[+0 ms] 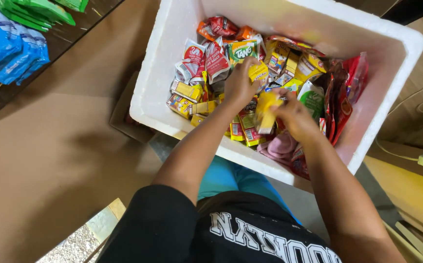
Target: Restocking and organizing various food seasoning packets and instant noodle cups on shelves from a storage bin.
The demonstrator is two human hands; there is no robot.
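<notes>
- Nearest, the person's black shirt fills the bottom edge of the view, with bright blue trousers (226,176) showing just beyond it, under the near wall of the box.
- Both bare forearms reach forward and up over that near wall into a white foam box (158,68).
- Right hand (295,116) is clenched around a yellow packet (266,112), held upright just above the heap near the middle of the box; the packet is blurred.
- Left hand (239,85) curls its fingers onto a small yellow sachet (258,73) lying on top of the heap, grasping it at the edge; how firmly, I cannot tell.
- Close to the near wall lie a pink cloth-like bundle (280,145) and several yellow cartons (188,90).
- Along the right wall stand red foil packs (342,100).
- Toward the far wall sit red-and-white sachets (210,58) and an orange-and-green drink-powder pouch (243,50).
- Farther left, beyond the box, blue packs (7,46) and green packs (41,9) rest on a dark desk (70,36) at the top left corner.
</notes>
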